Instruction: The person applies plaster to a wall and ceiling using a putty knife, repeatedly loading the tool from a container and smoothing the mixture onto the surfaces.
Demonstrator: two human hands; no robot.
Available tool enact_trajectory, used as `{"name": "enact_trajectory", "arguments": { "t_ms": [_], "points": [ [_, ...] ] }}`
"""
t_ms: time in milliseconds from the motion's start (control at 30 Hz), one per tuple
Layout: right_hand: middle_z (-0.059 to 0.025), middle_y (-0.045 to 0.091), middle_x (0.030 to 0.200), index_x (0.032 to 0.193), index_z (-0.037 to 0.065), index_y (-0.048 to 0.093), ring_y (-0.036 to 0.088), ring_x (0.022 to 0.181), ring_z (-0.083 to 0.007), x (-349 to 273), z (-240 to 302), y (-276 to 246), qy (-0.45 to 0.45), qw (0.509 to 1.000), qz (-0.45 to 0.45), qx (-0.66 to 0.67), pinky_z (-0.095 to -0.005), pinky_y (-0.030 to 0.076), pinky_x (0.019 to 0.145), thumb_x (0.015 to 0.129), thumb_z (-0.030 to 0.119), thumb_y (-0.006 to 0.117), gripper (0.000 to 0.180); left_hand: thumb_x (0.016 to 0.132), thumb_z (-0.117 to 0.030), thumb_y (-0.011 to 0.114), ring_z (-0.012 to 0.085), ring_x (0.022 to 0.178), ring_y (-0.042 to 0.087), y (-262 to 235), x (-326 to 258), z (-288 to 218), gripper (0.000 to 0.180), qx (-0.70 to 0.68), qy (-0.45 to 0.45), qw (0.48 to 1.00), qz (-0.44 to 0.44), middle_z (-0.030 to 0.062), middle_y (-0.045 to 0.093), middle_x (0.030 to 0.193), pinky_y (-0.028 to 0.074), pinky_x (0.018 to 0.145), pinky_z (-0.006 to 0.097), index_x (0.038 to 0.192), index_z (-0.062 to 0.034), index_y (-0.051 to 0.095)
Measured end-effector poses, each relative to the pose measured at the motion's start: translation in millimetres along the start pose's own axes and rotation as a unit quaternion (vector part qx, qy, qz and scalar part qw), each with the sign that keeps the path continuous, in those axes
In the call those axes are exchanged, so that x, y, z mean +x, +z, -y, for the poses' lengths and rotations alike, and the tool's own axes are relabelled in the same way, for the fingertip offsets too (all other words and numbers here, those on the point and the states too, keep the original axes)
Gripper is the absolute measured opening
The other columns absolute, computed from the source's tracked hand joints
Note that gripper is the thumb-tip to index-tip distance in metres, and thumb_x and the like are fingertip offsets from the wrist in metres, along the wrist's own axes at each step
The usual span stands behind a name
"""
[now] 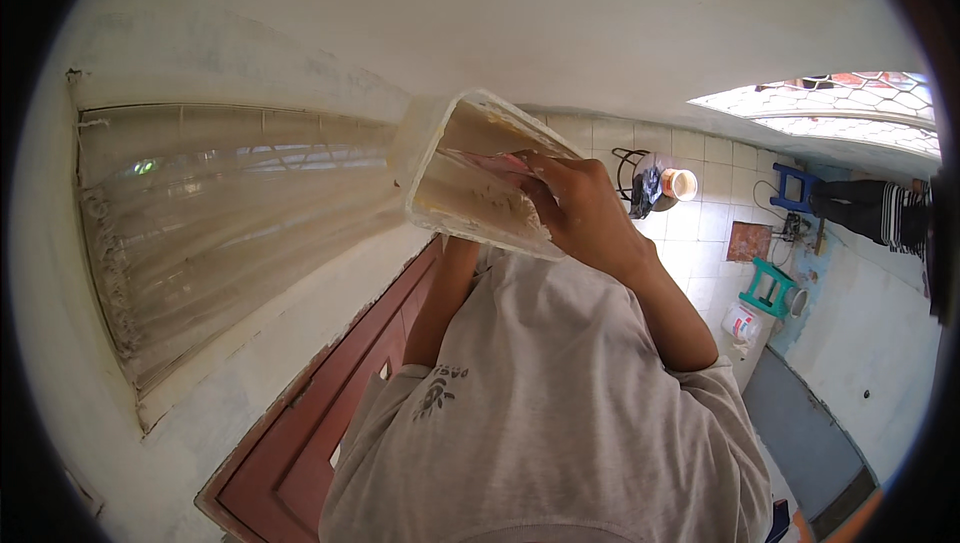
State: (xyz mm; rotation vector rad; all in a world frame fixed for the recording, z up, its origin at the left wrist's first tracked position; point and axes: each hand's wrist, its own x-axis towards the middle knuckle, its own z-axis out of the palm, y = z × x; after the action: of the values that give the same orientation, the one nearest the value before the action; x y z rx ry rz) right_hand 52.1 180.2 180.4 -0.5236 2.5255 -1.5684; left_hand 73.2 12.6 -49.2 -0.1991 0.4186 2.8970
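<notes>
A clear rectangular plastic container (428, 205), tilted with its mouth toward me, is held up in front of my chest. Pale paste coats its inner walls and lies in clumps on its lower side. My right hand (580, 208) reaches into the mouth, fingers closed on a thin, flat pinkish scraper (490, 165). The scraper's blade lies inside the container, close to the paste. From below, my left forearm (445, 293) rises to the container's underside. My left hand supports it there, its fingers hidden behind the container.
A curtained window (240, 213) is at left, above a reddish-brown door (330, 398). On the tiled floor stand a green stool (768, 288), a white tub (741, 323), a blue stool (795, 188) and an orange-and-white cup (680, 184). Dark trousers (855, 211) show at far right.
</notes>
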Motion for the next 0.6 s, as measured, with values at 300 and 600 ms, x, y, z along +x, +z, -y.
{"name": "enact_trajectory", "arguments": {
  "t_ms": [300, 600],
  "points": [
    [-0.0189, 0.073, 0.099, 0.113, 0.001, 0.071, 0.07, 0.085, -0.0343, -1.8, -11.8, 26.9, -0.009, 0.998, 0.034, 0.047, -0.0393, 0.054, 0.074, 0.083, -0.01, 0.062, 0.033, 0.086, -0.088, 0.031, 0.0329, 0.134, 0.045, 0.1, -0.8, 3.7, 0.103, -0.003, -0.008, 1.0, 0.0, 0.0153, 0.044, 0.148, 0.039, 0.112, 0.049, 0.153, -0.0106, 0.033],
    [-0.0147, 0.073, 0.101, 0.118, 0.007, 0.068, 0.071, 0.089, -0.0335, -10.8, -5.4, 19.0, -0.111, 0.993, -0.025, 0.003, -0.0413, 0.056, 0.076, 0.082, -0.007, 0.065, 0.039, 0.087, -0.088, 0.031, 0.0325, 0.135, 0.045, 1.8, -1.3, 3.5, 0.102, -0.005, -0.012, 1.0, 0.002, 0.0154, 0.045, 0.148, 0.039, 0.113, 0.049, 0.153, -0.0107, 0.033]
  ]
}}
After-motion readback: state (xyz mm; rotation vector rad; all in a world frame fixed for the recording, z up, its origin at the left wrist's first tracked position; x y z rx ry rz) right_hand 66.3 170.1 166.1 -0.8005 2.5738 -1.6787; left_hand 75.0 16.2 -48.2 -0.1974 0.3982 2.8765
